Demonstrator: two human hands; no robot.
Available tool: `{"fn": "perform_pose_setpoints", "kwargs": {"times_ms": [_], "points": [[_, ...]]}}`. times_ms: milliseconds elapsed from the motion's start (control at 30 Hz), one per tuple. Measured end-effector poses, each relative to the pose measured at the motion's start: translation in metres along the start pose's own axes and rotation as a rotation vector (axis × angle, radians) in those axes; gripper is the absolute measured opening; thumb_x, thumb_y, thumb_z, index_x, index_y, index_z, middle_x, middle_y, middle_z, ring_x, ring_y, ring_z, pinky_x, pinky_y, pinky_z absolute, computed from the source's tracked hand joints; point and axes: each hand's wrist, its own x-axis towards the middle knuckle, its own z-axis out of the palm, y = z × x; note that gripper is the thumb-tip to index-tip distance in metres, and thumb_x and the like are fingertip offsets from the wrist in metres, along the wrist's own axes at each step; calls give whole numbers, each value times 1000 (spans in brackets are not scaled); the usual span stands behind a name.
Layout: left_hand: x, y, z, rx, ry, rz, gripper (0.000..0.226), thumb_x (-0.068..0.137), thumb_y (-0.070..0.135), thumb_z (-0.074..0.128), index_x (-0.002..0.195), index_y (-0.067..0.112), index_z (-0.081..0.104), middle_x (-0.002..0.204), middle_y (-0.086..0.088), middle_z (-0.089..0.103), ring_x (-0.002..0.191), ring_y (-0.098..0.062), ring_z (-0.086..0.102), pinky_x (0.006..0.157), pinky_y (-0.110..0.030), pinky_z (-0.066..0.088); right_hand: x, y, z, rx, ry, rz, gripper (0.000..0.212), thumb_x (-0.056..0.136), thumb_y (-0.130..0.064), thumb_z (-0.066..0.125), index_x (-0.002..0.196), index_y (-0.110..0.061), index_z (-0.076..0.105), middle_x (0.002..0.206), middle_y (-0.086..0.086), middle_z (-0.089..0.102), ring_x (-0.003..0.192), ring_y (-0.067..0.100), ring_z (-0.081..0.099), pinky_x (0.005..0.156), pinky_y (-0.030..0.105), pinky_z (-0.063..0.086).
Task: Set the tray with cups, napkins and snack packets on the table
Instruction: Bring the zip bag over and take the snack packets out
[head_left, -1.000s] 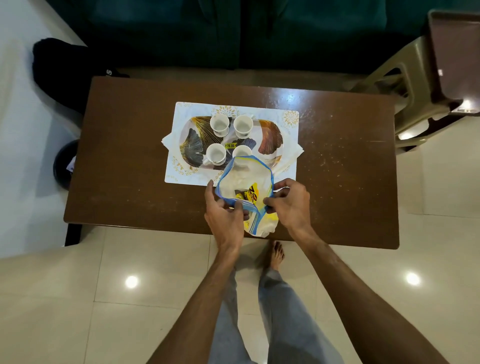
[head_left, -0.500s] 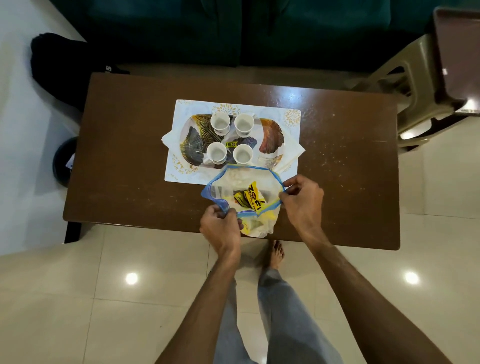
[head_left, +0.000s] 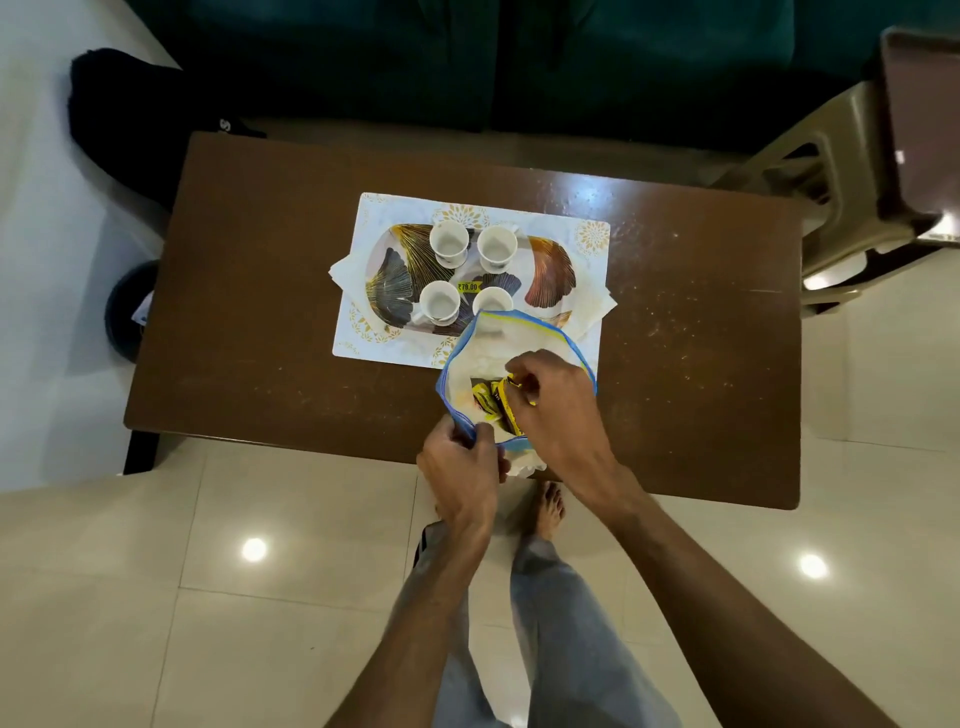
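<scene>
Brown wooden table, white patterned placemat flat at centre.

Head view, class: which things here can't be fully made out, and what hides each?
- Snack packets in the bag: count unclear, covered by the right hand.
- Fourth cup: partly behind the bag's rim.
- Napkins: mostly under the tray.
- Tray's price sticker: too small to read surely.
- Left hand pinches the bag's edge.
</scene>
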Motion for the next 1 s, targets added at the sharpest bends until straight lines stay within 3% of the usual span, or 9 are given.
{"fn": "perform_pose_setpoints", "kwargs": {"times_ms": [100, 267, 400, 567, 667, 733, 833, 1000], "points": [[-2, -1, -1, 17, -15, 20, 17, 87, 4, 60, 71, 6, 63, 55, -10, 66, 38, -14, 64, 35, -27, 51, 25, 13, 18, -192, -353, 273, 37, 90, -22, 67, 120, -2, 59, 124, 19, 63, 114, 36, 58, 93, 42, 46], [-1, -6, -1, 7, -43, 2, 24, 88, 6, 59, 65, 11, 63, 53, -6, 66, 38, -14, 64, 36, -25, 50, 43, 30, 46, -291, -536, 420, 57, 87, -29, 72, 130, -1, 48, 134, 21, 51, 125, 39, 50, 99, 42, 43], [2, -7, -2, 33, -74, 14, 26, 91, 8, 60, 66, 12, 64, 55, -6, 68, 40, -15, 66, 37, -25, 51, 43, 38, 49, -335, -438, 347, 36, 92, -13, 61, 124, -1, 52, 130, 23, 54, 121, 41, 52, 96, 42, 44], [2, 2, 3, 108, -104, 77, 32, 92, 10, 61, 62, 21, 61, 52, 6, 64, 40, -10, 66, 37, -29, 54, 35, 19, 13, -305, -324, 220, 24, 84, -10, 66, 107, -6, 63, 112, 21, 64, 104, 40, 58, 75, 38, 42], [1, 5, 7, 144, -120, 84, 30, 92, 13, 63, 63, 20, 61, 58, 3, 66, 46, -17, 69, 45, -39, 59, 23, 8, -20, -242, -218, 125, 14, 79, -14, 70, 91, -13, 63, 93, 16, 67, 83, 38, 53, 65, 31, 31], [1, 6, 10, 158, -124, 89, 33, 93, 16, 65, 60, 21, 59, 58, 2, 65, 52, -21, 70, 47, -43, 61, 18, 3, -45, -127, -173, 135, 15, 77, -18, 75, 84, -15, 62, 79, 7, 64, 74, 32, 50, 63, 31, 41], [-1, 6, 12, 202, -128, 95, 36, 93, 10, 64, 60, 22, 55, 59, 0, 64, 58, -26, 72, 45, -40, 60, 23, 0, -87, 176, -167, 220, 13, 77, -16, 81, 88, -13, 74, 82, 2, 77, 73, 23, 73, 68, 38, 59], [-5, 6, 15, 235, -133, 99, 32, 93, 10, 63, 63, 17, 57, 62, -6, 64, 66, -25, 71, 46, -41, 61, 36, 24, -145, 682, 2, 383, 23, 77, 2, 78, 91, -17, 77, 86, 0, 80, 70, 18, 77, 48, 28, 56]]}}
